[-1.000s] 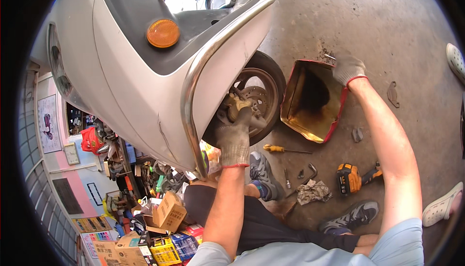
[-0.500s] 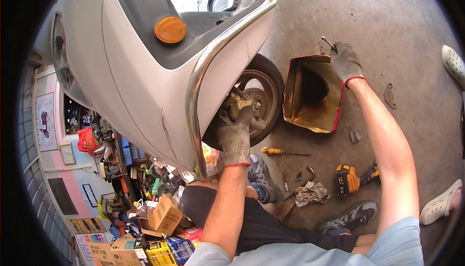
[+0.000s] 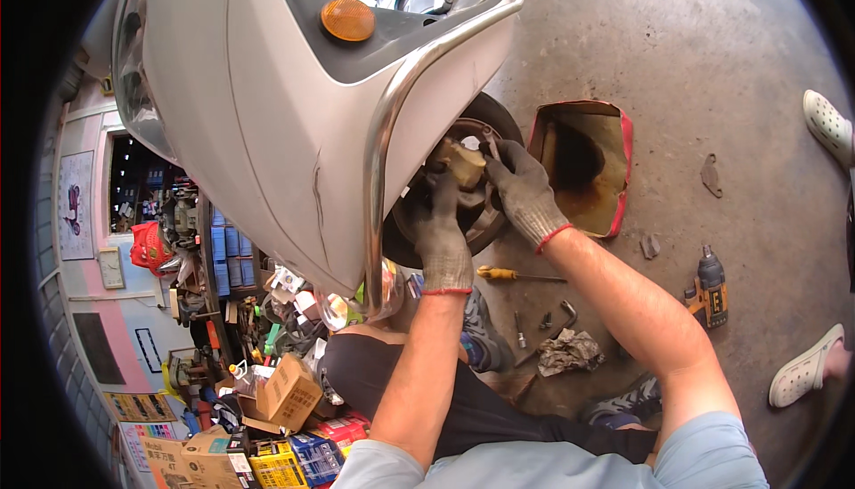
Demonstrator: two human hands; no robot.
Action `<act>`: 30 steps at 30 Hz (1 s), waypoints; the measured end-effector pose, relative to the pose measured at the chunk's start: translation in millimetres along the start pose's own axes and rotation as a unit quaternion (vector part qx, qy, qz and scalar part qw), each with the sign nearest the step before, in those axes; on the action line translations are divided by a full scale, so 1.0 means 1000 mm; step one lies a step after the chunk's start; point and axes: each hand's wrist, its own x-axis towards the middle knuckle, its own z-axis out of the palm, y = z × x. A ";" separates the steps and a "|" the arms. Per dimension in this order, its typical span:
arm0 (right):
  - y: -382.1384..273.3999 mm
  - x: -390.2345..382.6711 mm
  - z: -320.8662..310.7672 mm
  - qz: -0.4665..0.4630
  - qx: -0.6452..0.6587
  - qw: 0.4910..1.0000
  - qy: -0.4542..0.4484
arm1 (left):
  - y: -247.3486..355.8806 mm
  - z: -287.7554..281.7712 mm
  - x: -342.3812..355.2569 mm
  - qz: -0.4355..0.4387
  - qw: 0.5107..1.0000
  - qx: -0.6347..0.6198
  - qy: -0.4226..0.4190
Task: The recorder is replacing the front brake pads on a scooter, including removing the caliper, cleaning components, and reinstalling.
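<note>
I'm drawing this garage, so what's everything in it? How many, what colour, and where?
Scooter: 1, pale grey, upper left
Turn signal: 1, orange, scooter's front
Guard bar: 1, silver, scooter's edge
Wheel: 1, dark, under scooter
Brake caliper: 1, gold, at wheel
Tin tray: 1, gold and red, right of wheel
Screwdriver: 1, yellow handle, floor below tray
Power driver: 1, orange and black, right floor
Crumpled wad: 1, grey, lower-middle floor
Cardboard boxes: several, brown, lower left
Clutter: uncountable, mixed colours, left
Clogs: 2, cream, right edge
Sneakers: 2, grey, lower middle
Left hand: 1, grey glove, at caliper
Right hand: 1, grey glove, holding thin metal tool beside caliper
</note>
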 end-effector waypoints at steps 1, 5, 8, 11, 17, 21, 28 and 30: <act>0.002 0.002 0.002 -0.012 0.010 1.000 0.026 | -0.001 0.000 -0.001 0.001 1.000 -0.005 -0.002; 0.020 0.011 0.016 -0.077 -0.020 0.993 0.082 | -0.016 -0.015 0.017 -0.005 0.995 -0.103 -0.001; 0.002 -0.008 0.028 0.028 0.024 0.997 0.070 | -0.008 -0.024 0.024 -0.027 1.000 -0.007 0.009; 0.002 -0.012 0.032 0.050 0.037 0.994 0.091 | 0.001 -0.017 0.022 -0.051 0.999 -0.019 -0.002; 0.005 -0.008 0.040 0.028 0.114 0.988 0.099 | 0.002 -0.020 0.024 -0.163 0.972 -0.156 -0.067; 0.010 -0.007 0.040 0.076 0.099 0.986 0.112 | 0.024 0.001 0.013 -0.288 0.921 -0.254 -0.069; 0.006 -0.022 0.061 0.071 0.141 0.978 0.139 | -0.037 -0.020 0.058 -0.024 0.922 -0.233 -0.308; 0.010 -0.020 0.058 0.087 0.120 0.978 0.150 | -0.042 -0.017 0.060 -0.051 0.920 -0.246 -0.299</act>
